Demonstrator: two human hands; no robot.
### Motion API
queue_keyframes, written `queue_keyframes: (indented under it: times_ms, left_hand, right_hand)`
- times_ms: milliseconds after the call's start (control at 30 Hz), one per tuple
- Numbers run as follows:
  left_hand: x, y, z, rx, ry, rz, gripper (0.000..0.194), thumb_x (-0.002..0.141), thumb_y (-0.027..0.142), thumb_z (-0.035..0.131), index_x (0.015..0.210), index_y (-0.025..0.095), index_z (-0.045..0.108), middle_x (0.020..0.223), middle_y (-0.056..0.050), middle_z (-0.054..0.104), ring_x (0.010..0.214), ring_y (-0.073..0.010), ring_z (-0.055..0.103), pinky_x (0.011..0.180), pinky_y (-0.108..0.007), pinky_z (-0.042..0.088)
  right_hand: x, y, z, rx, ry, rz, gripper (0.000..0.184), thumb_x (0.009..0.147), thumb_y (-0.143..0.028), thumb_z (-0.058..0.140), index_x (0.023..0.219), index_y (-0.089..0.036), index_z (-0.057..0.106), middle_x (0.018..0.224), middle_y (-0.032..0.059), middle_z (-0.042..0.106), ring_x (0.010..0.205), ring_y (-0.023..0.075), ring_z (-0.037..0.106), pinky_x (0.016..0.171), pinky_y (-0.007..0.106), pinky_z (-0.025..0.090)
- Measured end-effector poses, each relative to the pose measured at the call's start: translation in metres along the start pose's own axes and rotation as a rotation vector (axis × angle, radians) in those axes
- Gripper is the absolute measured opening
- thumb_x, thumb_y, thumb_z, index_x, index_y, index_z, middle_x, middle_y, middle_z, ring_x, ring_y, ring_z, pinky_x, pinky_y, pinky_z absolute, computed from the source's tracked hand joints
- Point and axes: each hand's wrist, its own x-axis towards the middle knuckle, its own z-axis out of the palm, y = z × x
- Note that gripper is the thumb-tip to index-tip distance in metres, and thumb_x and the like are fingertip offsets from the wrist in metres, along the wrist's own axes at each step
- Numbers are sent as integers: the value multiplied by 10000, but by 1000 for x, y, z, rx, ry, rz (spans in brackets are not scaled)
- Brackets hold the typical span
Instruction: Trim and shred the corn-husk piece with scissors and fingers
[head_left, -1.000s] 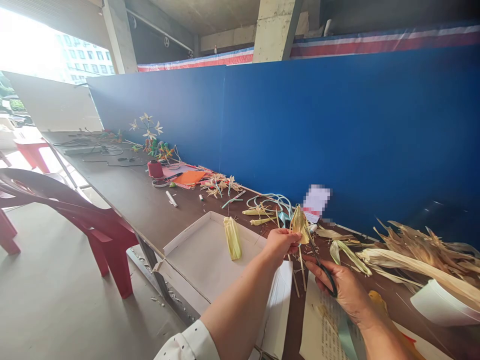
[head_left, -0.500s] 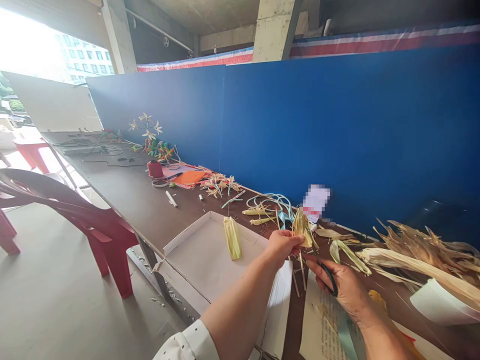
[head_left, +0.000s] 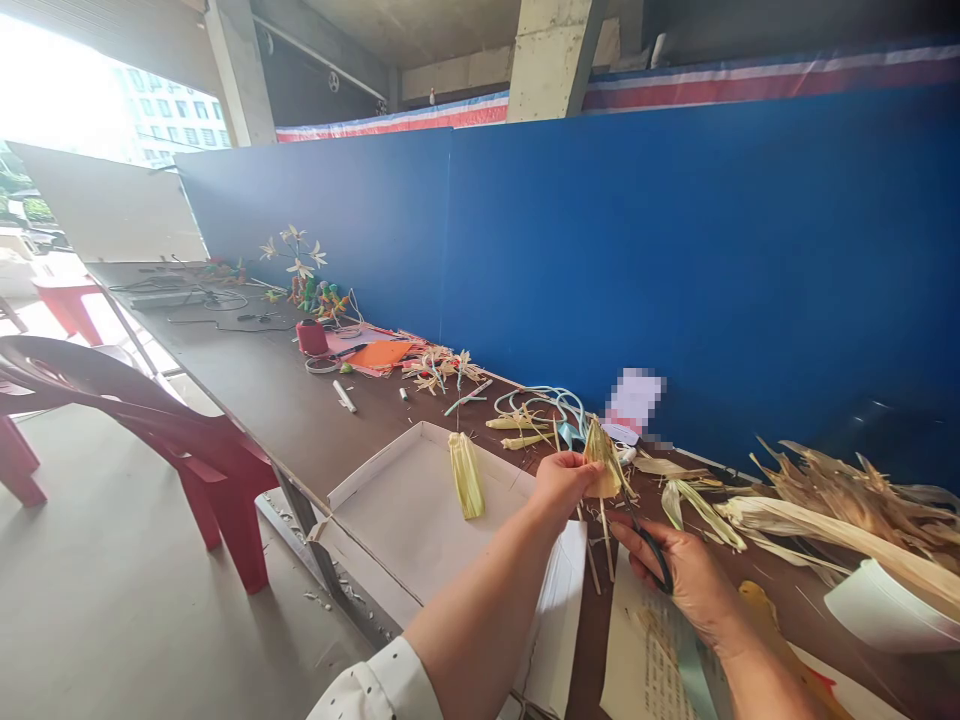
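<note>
Left hand (head_left: 559, 486) pinching corn husk (head_left: 604, 448); right hand (head_left: 688, 572) curled around scissors (head_left: 661, 556), right of husk. Grips unchanged; cutting apparently unfinished.

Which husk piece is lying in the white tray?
The yellow-green piece inside the white tray; other husks are outside it, including the held husk in the left hand.
</note>
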Motion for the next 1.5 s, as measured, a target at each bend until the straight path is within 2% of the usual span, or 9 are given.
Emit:
queue_keyframes:
  times_ms: [133,267,533,733,1000,1233,1500]
  left_hand:
    - [-1,1,1,-22,-48,-33,284,582,281,797,618,120,566,605,-10,580,544,-85,537,584,-224,432]
    - [-2,1,2,-61,-83,-44,307,557,289,813,616,113,568,601,-10,582,538,-83,543,583,-223,439]
    - [-5,3,2,-75,-77,-41,328,546,302,827,626,114,571,603,-2,584,526,-76,541,558,-212,445]
    - [-4,1,2,-88,-67,-22,312,549,267,823,660,117,573,616,0,590,549,-88,564,591,-229,480]
    - [-6,-4,7,-92,-109,-39,285,572,232,803,663,121,556,621,-9,599,539,-106,578,584,-260,503]
    - [-10,-2,9,-108,-118,-70,262,593,215,796,682,109,575,651,-18,613,566,-109,598,626,-279,534]
    - [-12,1,10,-102,-107,-89,274,582,217,813,677,105,581,648,-22,619,570,-110,601,592,-257,529]
  right_hand:
    - [1,3,-2,42,-28,-2,340,701,-499,671,940,-259,707,526,-10,516,487,167,444,500,313,341]
    - [0,1,-2,43,-15,-14,371,715,-524,648,953,-243,696,519,-12,498,488,174,431,496,317,333]
    - [-6,-10,0,21,13,-7,367,704,-549,654,903,-246,708,483,-29,458,471,160,393,499,313,306]
    - [-1,-3,0,34,17,-2,438,666,-556,668,969,-243,714,481,-31,464,460,164,401,484,309,322]
    - [6,8,-1,11,10,-35,268,667,-486,680,808,-259,708,501,-20,521,477,157,436,480,290,349]
    - [4,6,-1,-15,16,-48,298,672,-521,664,802,-253,683,486,-29,494,471,151,426,474,285,342]
    - [5,9,-2,-5,14,-53,273,678,-499,667,794,-253,682,484,-35,498,468,149,432,464,280,332]
